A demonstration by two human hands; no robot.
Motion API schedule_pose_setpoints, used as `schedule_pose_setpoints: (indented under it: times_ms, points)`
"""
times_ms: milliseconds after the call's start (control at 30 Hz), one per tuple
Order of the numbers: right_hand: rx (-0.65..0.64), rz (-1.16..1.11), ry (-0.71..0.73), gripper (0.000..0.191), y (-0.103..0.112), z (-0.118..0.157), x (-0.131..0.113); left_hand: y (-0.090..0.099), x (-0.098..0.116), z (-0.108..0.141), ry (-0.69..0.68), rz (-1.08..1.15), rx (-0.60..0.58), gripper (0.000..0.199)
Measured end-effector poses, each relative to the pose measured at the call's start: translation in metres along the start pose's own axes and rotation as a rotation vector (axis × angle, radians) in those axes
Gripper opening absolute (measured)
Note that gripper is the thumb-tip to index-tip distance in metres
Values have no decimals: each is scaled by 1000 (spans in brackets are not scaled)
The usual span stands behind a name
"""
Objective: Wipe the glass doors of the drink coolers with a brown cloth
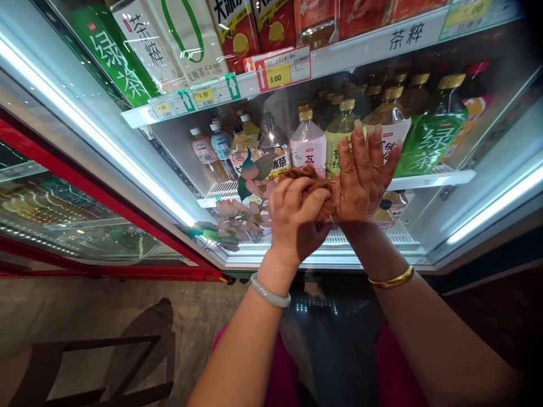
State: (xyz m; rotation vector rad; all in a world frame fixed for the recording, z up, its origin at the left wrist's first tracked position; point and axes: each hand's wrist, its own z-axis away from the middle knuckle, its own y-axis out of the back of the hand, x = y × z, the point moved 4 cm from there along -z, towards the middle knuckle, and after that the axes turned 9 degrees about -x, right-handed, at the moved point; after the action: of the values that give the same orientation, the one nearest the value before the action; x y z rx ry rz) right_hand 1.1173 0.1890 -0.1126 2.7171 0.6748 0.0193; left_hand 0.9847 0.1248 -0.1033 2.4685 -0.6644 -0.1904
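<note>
My left hand (pixel 294 217), with a pale bangle on its wrist, is closed around a bunched brown cloth (pixel 309 173). The cloth sits against the glass door of a lit drinks cooler, and part of it is hidden under my fingers. Beside it, my right hand (pixel 360 181), wearing a gold bangle, lies flat on the glass with fingers stretched upward. Its palm edge meets the cloth. Through the glass, a pink-labelled bottle (pixel 307 146) and a green-labelled bottle (pixel 436 133) stand behind the hands. A lotus-flower decal (pixel 244 217) shows on the glass left of my left hand.
Drink bottles and cartons (pixel 131 51) line the upper shelf, whose edge carries price tags (pixel 278 75). To the left stands another cooler with a red frame (pixel 106 217). A dark-framed piece of furniture (pixel 110 342) is on the floor at lower left.
</note>
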Motion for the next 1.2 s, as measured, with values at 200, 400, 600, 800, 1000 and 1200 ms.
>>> schedule_pose_setpoints:
  times_ms: [200,400,600,800,1000,1200]
  points:
    - [39,1,48,65,2,-1,-1,10,-15,0,-45,-83,20,34]
    - [43,-2,63,67,3,0,-1,13,-11,-2,98,-27,134,40]
    - [27,-31,33,64,2,1,0,3,3,-6,-7,-19,24,27]
    - [48,-52,71,65,4,-1,-1,18,-11,-11,138,-50,176,38]
    - [-17,-73,-30,54,0,0,3,-11,4,2,-25,-13,4,34]
    - [-17,-79,20,61,5,0,0,19,-21,-16,161,-16,161,42]
